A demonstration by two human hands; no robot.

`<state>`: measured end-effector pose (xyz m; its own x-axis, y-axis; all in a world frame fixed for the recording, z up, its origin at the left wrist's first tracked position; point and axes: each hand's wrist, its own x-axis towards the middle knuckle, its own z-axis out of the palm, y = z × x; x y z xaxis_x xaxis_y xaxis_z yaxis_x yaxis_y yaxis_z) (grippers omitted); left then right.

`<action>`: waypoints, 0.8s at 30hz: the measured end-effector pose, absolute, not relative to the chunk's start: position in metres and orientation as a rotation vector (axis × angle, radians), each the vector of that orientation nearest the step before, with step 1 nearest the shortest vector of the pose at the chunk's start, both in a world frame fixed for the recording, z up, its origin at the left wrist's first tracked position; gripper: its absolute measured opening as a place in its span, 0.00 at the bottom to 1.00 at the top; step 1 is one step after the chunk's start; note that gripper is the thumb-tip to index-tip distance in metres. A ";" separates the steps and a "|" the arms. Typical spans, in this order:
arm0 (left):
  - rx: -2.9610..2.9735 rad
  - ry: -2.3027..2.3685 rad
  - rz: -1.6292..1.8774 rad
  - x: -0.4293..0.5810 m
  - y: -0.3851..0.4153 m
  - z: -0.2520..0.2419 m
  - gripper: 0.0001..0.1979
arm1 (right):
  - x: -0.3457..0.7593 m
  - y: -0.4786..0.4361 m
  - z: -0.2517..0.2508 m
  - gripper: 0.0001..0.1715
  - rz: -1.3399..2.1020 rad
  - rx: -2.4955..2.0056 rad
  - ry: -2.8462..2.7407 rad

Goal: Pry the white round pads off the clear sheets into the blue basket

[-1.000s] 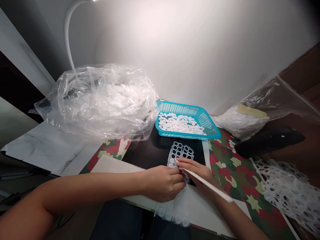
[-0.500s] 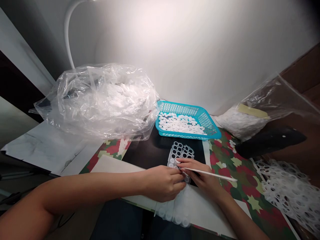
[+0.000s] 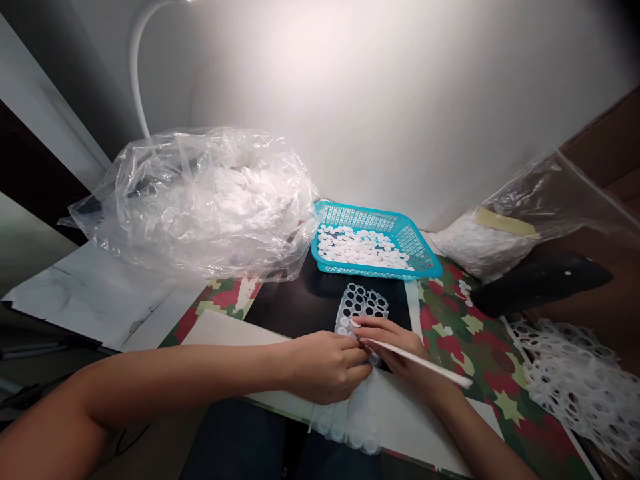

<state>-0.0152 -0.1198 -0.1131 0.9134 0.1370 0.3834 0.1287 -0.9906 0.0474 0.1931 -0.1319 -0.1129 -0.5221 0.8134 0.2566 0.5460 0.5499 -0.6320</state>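
Observation:
A clear plastic sheet of rings [image 3: 356, 298] lies on the black mat, its near part under my hands. Some rings near my fingers hold white discs [image 3: 344, 322]. My left hand [image 3: 327, 368] is closed, fingertips pinched at the near end of a thin white strip [image 3: 425, 364]. Slanting right, the strip crosses over my right hand [image 3: 400, 343]. The right fingers are closed at the sheet, the index finger beside a white disc, and the thumb meets the left fingertips. What lies exactly between the fingertips is hidden. A clear ringed piece [image 3: 345, 430] hangs below toward my lap.
A blue basket [image 3: 425, 267] of white discs stands behind the mat. A large clear bag [image 3: 200, 200] fills the back left. On the right are another filled bag [image 3: 485, 247], a black object [image 3: 545, 283] and a heap of ringed plastic scraps [image 3: 585, 387].
The free end of the white strip has swung down toward me, and its face looks broader. Both hands have stayed almost in place.

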 end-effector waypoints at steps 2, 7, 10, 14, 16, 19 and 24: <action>3.061 0.220 0.592 -0.015 -0.120 -0.112 0.11 | 0.192 -0.133 -0.115 0.17 0.686 -1.158 -2.247; 3.084 0.228 0.567 -0.015 -0.121 -0.110 0.08 | 0.192 -0.136 -0.119 0.21 0.468 -1.091 -2.409; 3.082 0.228 0.558 -0.015 -0.121 -0.111 0.08 | 0.189 -0.136 -0.121 0.21 0.386 -1.098 -2.398; 3.046 0.234 0.535 -0.016 -0.121 -0.115 0.12 | 0.185 -0.132 -0.119 0.18 0.460 -1.184 -2.227; 3.049 0.238 0.554 -0.017 -0.122 -0.117 0.14 | 0.185 -0.130 -0.117 0.17 0.464 -1.193 -2.151; 3.054 0.242 0.565 -0.017 -0.122 -0.118 0.14 | 0.184 -0.126 -0.117 0.13 0.477 -1.201 -1.990; 3.060 0.232 0.584 -0.018 -0.122 -0.116 0.13 | 0.188 -0.122 -0.116 0.11 0.420 -1.266 -1.830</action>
<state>-0.0178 -0.1220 -0.1163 0.9191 0.1485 0.3649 0.1420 -0.9889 0.0448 0.1882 -0.1215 -0.1159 -0.1270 0.8831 0.4516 0.5978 0.4314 -0.6756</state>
